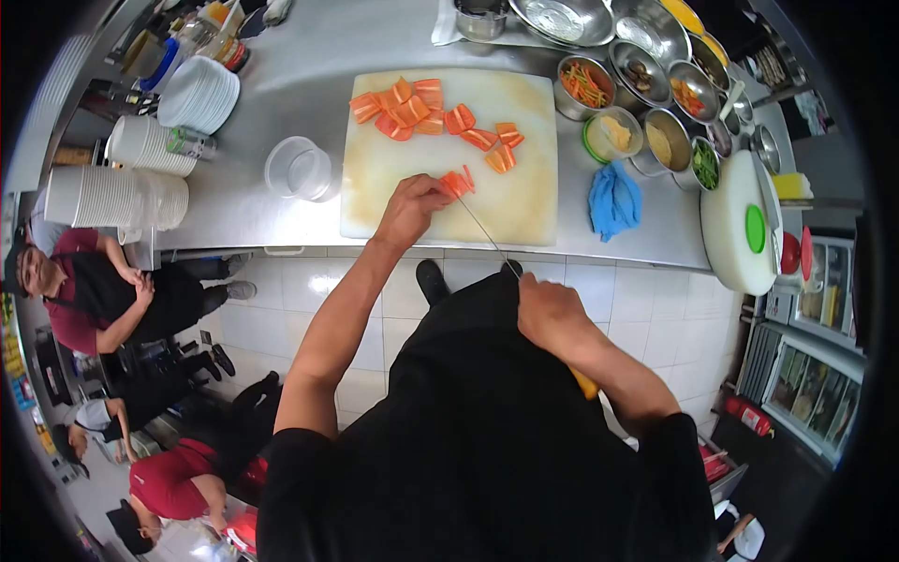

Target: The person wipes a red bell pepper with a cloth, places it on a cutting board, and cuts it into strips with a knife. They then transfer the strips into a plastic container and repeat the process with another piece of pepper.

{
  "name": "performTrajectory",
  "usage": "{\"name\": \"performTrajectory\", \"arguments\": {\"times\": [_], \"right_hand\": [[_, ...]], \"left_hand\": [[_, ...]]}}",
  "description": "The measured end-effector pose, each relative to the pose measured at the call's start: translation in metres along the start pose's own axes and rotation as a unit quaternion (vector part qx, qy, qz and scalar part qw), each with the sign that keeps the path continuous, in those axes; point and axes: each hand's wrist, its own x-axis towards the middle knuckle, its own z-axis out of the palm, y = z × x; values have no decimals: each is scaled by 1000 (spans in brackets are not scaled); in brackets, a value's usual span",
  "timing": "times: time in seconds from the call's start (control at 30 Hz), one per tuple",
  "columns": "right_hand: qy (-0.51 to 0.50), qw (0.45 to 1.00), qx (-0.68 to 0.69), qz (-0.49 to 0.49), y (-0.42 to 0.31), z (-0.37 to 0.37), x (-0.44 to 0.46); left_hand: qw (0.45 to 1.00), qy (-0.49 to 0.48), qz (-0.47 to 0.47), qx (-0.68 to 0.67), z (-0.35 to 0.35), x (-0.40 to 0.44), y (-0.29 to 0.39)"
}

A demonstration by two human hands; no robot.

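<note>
My left hand (412,208) presses a piece of red bell pepper (453,184) onto the white cutting board (375,178), its fingers closed on it. A thin cut strip lies just beyond. In my right hand (554,314) is a knife (488,234), seen almost edge-on; its blade runs from my fist over the board's near edge, and its tip meets the pepper by my left fingertips. The fist hides the handle. Farther back on the board lie several cut red pepper pieces (410,111), some skin side down.
Left of the board stands a clear plastic tub (298,169), with stacked white bowls (112,197) beyond. To the right are a blue cloth (615,199), a bowl of vegetable strips (585,86) and several other metal bowls. Other people (103,290) are at the left.
</note>
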Motion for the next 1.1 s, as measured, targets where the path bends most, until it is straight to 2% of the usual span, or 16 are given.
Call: {"name": "performTrajectory", "arguments": {"times": [0.03,0.1,0.17,0.2,0.33,0.4,0.43,0.5,0.53,0.6,0.7,0.83,0.9,1.03,1.1], "right_hand": [[-19,1000,-9,19,-2,-7,-7],[-35,998,-7,46,-5,-7,-9],[45,998,11,-45,-8,-5,15],[41,998,9,-48,-11,-2,32],[44,997,11,-54,-10,6,39],[7,1000,18,-15,0,8,4],[-43,999,-4,21,-2,3,-4],[-43,999,-1,22,-6,-4,-8],[-41,999,4,25,-10,-4,-1],[33,999,16,-31,-17,-4,24],[51,997,21,-47,-16,4,42],[-10,1000,3,-5,-4,-2,-5],[-20,1000,-6,10,-7,-7,-15],[45,997,10,-59,-19,-5,31],[42,997,15,-55,-19,0,37]], "left_hand": [[1000,3,-6,2,-2,-2,1],[999,-3,39,34,-7,2,5],[999,-3,27,16,0,2,3],[1000,0,7,-2,2,2,3],[999,3,28,17,-5,2,7],[1000,4,29,10,-7,1,6],[1000,10,25,12,-7,2,4],[998,-6,26,65,-8,-1,4],[997,-10,31,64,-7,-2,3],[999,-17,9,37,-4,0,1],[1000,4,-18,17,-2,-3,4],[999,22,-36,0,-3,-3,5],[999,-2,-42,1,-8,-3,8],[1000,-5,-26,9,-4,-3,3],[1000,1,-15,2,-5,-5,3]]}}
